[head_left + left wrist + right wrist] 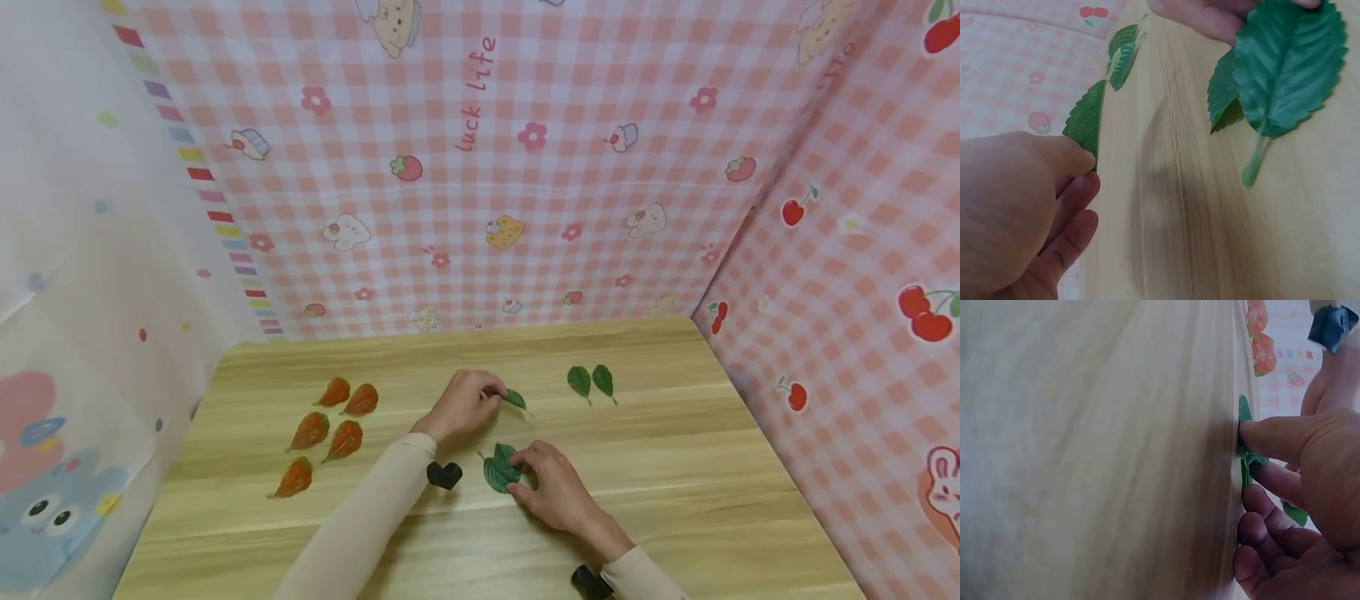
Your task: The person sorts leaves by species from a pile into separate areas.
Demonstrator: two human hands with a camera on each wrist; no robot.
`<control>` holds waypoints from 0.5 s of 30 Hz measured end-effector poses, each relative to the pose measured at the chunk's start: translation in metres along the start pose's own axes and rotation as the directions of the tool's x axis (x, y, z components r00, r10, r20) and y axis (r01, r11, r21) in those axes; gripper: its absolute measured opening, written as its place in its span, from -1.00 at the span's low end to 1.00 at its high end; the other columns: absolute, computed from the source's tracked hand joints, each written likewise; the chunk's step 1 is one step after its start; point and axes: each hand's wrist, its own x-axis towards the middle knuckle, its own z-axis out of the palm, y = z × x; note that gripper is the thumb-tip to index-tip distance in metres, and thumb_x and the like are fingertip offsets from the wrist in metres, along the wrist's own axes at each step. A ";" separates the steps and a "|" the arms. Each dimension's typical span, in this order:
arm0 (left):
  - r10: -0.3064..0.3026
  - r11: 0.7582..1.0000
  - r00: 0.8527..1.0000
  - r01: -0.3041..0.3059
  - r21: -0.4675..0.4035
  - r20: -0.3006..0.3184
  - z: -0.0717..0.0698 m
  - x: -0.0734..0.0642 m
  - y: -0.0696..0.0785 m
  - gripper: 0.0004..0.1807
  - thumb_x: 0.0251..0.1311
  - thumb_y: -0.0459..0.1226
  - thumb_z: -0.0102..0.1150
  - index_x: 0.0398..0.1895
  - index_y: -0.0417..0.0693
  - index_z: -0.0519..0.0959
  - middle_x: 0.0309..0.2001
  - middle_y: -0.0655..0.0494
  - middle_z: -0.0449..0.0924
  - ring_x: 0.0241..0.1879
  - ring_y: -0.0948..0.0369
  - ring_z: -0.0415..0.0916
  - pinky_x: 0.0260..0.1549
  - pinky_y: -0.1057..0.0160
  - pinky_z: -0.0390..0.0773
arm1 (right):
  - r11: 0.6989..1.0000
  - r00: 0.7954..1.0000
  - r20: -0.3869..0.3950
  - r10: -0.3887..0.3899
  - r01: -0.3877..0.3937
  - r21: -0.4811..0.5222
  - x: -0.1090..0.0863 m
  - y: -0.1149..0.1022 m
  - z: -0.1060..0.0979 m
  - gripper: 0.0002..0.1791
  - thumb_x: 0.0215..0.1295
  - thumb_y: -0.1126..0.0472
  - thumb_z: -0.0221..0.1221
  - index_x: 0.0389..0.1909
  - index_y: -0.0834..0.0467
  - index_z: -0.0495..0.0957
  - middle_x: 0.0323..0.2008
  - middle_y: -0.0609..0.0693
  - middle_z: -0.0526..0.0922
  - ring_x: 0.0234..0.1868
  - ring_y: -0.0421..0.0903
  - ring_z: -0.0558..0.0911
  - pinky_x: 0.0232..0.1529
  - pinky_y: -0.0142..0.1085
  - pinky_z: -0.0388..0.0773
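My left hand pinches a green artificial leaf between thumb and fingertips. The left wrist view shows this toothed leaf pointing away from the fingers, stem outward. Closer to me, my right hand has thumb and index finger on a small cluster of overlapping green leaves at the table. In the right wrist view the thumb and index finger pinch at the green leaf, with the other fingers curled low by the wood. One large leaf with a short stem stands out in the left wrist view.
Two more green leaves lie side by side at the back right of the wooden table. Several orange-red leaves are spread on the left. A pink checked cloth hangs behind the table, with more cloth at both sides.
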 end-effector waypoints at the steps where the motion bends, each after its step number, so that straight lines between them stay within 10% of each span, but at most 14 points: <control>1: 0.003 1.000 1.000 -0.003 0.006 0.002 0.001 0.003 0.000 -0.79 0.48 -0.49 0.28 -0.09 -0.15 0.87 -0.06 -0.05 0.91 -0.07 0.09 0.85 0.02 0.08 0.83 | 1.000 1.000 -0.004 -0.004 0.004 -0.001 0.000 0.000 0.000 -0.73 0.31 0.26 0.61 -0.03 0.16 0.81 -0.23 -0.07 0.67 -0.14 -0.16 0.62 -0.05 -0.27 0.61; 15: 0.014 0.999 0.999 -0.012 -0.042 0.046 0.021 0.033 0.007 -0.82 0.58 -0.44 0.26 -0.04 -0.27 0.85 0.01 -0.18 0.88 0.06 -0.04 0.82 0.17 -0.03 0.80 | 1.000 1.000 -0.005 0.017 -0.017 -0.002 0.000 0.001 0.001 -0.74 0.29 0.28 0.61 -0.05 0.17 0.81 -0.24 -0.09 0.66 -0.15 -0.18 0.60 -0.05 -0.28 0.60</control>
